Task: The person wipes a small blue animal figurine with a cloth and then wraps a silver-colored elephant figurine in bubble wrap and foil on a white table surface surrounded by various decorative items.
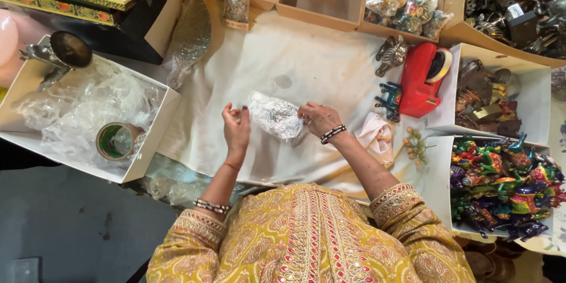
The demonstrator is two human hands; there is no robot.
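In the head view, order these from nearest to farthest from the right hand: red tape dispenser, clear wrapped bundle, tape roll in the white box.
1. The clear wrapped bundle: touching the right hand, between both hands.
2. The red tape dispenser: on the cloth, on the far side of that hand from the bundle.
3. The tape roll: in the white box, beyond the left hand.

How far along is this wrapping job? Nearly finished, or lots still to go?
Seemingly midway. Done: wrapped packets already fill the cardboard bins at the top. In hand: the right hand holds a bubble-wrapped bundle on the white cloth, with the left hand at its edge. Left: a box of bare painted figurines, plus a blue elephant by the red tape dispenser.
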